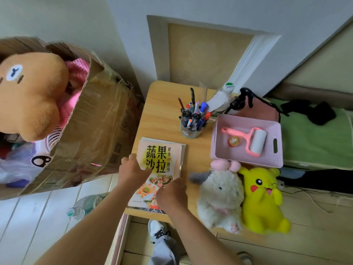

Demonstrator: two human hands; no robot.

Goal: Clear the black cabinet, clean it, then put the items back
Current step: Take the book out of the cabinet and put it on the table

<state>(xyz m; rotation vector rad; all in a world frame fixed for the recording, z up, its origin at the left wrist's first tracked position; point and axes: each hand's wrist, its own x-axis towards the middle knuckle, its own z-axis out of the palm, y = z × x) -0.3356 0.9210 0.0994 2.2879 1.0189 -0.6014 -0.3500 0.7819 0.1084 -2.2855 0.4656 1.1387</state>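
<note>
Fingers of my left hand (133,169) are curling round the book (162,159) edge. My right hand (172,194) is lying on its cover, hold unclear. I'm aiming to lift both sides level.

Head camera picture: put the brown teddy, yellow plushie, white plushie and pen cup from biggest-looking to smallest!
1. brown teddy, biggest, though it is nearer the camera.
2. yellow plushie and white plushie look about alike, so they are not ranked.
3. pen cup, smallest.
</note>
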